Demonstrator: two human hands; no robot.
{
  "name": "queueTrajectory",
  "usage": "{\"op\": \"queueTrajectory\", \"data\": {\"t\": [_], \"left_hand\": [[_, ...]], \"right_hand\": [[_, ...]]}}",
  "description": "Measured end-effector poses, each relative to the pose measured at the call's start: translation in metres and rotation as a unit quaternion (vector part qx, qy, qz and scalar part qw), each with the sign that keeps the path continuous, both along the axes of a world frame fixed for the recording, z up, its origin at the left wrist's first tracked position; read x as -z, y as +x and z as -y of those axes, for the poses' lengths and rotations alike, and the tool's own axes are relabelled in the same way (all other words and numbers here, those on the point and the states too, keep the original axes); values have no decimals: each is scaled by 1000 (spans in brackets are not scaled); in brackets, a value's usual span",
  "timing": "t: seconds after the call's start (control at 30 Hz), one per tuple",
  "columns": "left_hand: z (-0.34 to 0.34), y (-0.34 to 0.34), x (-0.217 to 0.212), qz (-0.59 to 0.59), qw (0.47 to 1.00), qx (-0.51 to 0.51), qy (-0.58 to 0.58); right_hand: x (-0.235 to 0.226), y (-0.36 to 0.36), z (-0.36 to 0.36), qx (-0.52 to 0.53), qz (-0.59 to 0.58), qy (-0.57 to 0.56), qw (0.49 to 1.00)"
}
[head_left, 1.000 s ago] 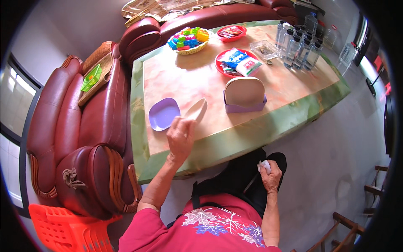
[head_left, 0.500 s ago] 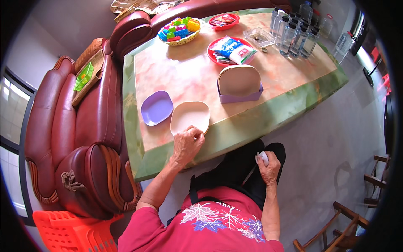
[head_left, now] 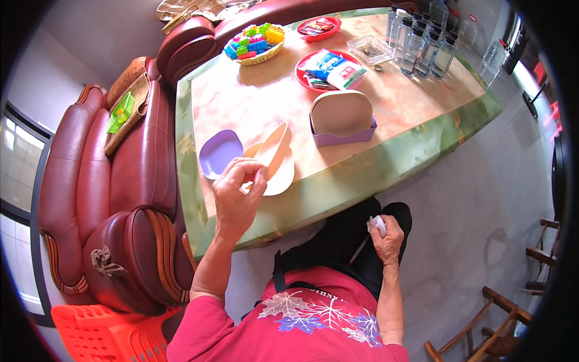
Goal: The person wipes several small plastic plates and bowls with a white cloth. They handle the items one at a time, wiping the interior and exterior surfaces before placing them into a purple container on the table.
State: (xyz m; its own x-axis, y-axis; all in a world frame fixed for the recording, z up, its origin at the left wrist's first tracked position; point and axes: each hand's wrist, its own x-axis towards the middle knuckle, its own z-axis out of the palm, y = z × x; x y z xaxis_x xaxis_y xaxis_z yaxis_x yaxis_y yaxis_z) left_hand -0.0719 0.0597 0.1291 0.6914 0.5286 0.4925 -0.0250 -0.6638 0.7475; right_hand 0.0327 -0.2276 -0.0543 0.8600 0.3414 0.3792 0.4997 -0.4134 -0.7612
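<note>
Cream rounded-square plate (head_left: 275, 148), tilted at eleven o'clock, near end pinched in our left hand (head_left: 237, 194) | matching flat-lying cream dish (head_left: 286, 174) beneath | right hand (head_left: 389, 240) closed round crumpled white wad (head_left: 377, 225), one o'clock | we'd best pinch firmly, turning slowly

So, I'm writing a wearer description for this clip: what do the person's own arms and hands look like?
The left hand and right hand are bare, with no gloves, watch or bracelet visible. Both forearms are uncovered. The short sleeves are plain deep pinkish red, matching the shirt.
</note>
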Motion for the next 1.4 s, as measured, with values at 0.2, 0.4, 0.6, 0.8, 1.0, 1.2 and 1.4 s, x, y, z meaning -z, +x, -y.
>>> {"op": "queueTrajectory", "data": {"t": [0.2,0.4,0.6,0.8,1.0,1.2,1.4], "left_hand": [[58,-1,32,-12,971,117,207],[56,-5,109,-89,945,180,257],[27,-4,109,-87,951,102,279],[10,0,117,-132,918,110,357],[53,-2,85,-35,982,142,122],[98,2,82,46,971,191,-140],[106,-4,97,41,918,197,-342]], "right_hand": [[2,0,-1,-7,7,5,1000],[-1,-1,2,-2,6,1,1000],[1,0,0,-8,12,0,1000],[-3,0,-3,-10,0,3,1000],[0,8,3,61,-217,202,953],[-127,-12,-53,-36,199,144,969],[-122,-20,-85,-167,197,62,964]]}}
